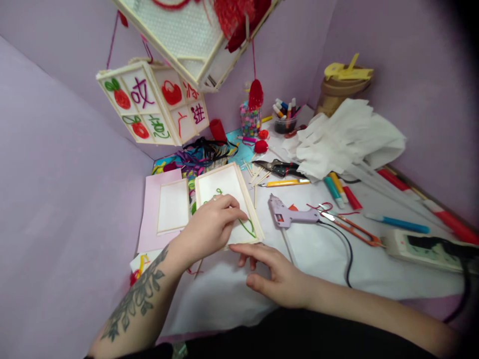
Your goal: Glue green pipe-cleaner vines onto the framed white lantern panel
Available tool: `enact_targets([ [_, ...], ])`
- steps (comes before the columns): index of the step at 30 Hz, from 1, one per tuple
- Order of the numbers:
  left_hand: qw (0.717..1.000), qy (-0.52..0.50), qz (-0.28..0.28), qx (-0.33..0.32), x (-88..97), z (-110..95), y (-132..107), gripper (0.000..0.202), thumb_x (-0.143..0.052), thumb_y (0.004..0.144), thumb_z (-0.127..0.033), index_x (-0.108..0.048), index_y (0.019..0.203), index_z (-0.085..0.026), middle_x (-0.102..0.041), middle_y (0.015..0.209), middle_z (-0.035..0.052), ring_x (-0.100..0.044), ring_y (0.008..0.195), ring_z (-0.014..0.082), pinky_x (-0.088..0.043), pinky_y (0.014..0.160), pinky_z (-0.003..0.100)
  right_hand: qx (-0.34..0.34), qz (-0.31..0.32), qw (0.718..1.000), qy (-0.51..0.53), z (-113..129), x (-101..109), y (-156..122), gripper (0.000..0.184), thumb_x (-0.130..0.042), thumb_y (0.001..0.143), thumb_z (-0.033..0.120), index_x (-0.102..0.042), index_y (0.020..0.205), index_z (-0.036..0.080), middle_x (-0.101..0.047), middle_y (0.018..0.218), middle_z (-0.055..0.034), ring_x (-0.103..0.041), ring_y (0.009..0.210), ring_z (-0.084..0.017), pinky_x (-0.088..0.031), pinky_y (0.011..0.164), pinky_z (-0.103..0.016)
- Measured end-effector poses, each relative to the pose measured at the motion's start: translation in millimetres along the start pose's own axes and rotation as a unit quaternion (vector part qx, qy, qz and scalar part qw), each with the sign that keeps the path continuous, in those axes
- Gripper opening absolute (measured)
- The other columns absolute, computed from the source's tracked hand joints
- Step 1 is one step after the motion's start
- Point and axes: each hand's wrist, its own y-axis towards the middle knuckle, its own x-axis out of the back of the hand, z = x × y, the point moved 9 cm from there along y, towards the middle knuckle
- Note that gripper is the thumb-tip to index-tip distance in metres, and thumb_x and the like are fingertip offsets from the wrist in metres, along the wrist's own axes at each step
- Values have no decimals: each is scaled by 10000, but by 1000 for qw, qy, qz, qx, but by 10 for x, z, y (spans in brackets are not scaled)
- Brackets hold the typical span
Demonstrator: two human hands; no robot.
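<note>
A white panel with a pale wooden frame (242,192) lies on the table before me, seemingly on top of another frame. On it a strand of green yarn (247,229) curves towards the near right corner, with more green loops at the far side. My left hand (215,219) rests over the panel, its fingers bent and closed at the end of the green strand; the palm hides part of the panel. At the near edge, my right hand (275,274) has its index finger stretched along the frame and its thumb apart, holding nothing.
A lilac glue gun (290,214) lies right of the panel, its cord trailing forward. Beyond are a yellow craft knife (286,183), pliers (280,168), orange snips (355,229) and markers (334,192). Decorated lanterns (151,104) hang overhead. A second framed panel (172,207) lies left.
</note>
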Motion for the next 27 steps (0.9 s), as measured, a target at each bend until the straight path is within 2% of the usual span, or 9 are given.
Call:
enact_targets([
  [6,1000,4,-20,8,17,41,-13,325,-438,829,-27,-722,905,-163,-632,939,79,-575,879,199,-498,795,362,0,2,1000,-1,8,1,7,505,-610,899,397,-539,1360,204,-700,1033,-81,-611,846,-162,-516,782,-301],
  [12,999,24,-17,19,-8,61,14,351,-435,835,-37,-733,957,-175,-627,975,87,-577,885,205,-507,789,375,-6,3,1000,-7,-9,1,5,511,-600,901,423,-538,1361,207,-702,1026,-81,-609,836,-166,-520,782,-315],
  [19,1000,2,-24,21,10,64,-8,331,-438,858,-46,-718,978,-177,-615,979,81,-584,894,190,-506,797,354,-16,9,1000,-9,-22,-4,-1,525,-590,902,456,-537,1365,213,-702,1029,-85,-608,834,-174,-518,791,-334],
  [23,997,-44,-42,48,54,83,-51,236,-465,887,-83,-658,986,-175,-604,966,58,-582,892,165,-490,792,316,-5,6,1000,-5,0,-3,-1,518,-588,909,439,-531,1369,208,-693,1044,-89,-611,851,-172,-514,804,-332],
  [27,993,-48,-34,107,32,67,-79,88,-531,906,-186,-613,875,-181,-585,868,25,-568,831,158,-462,747,303,0,7,1000,1,9,-10,11,517,-568,918,457,-539,1362,193,-688,1014,-96,-605,842,-174,-523,778,-324],
])
